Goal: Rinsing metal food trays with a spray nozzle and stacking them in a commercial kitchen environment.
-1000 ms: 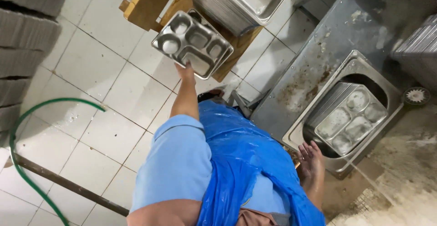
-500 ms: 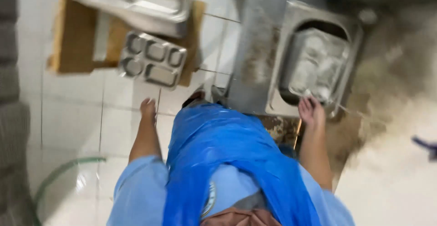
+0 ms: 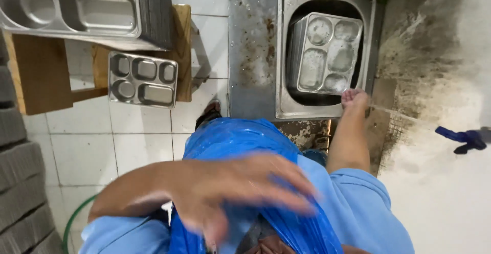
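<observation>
**One hand at the sink rim, the other across the apron**

The right hand (image 3: 355, 98) rests at the near rim of the steel sink (image 3: 286, 54), fingers curled down at the edge; whether it grips anything cannot be told. Just beyond it, inside the sink, a stack of compartment trays (image 3: 327, 52) stands wet and cloudy, the top one showing its wells. The left hand (image 3: 240, 190) is blurred, fingers spread wide and holding nothing, crossing in front of the blue plastic apron (image 3: 230, 136). The sink is set in a stained steel counter (image 3: 250, 44).

To the left, well apart from both hands, a single clean tray (image 3: 142, 79) lies on a wooden stand (image 3: 41, 80), just below a tall pile of trays (image 3: 76, 8). A green hose (image 3: 74, 223) curves over the white tiled floor (image 3: 138, 151). A blue cloth (image 3: 463, 139) lies on the grimy floor at far right.
</observation>
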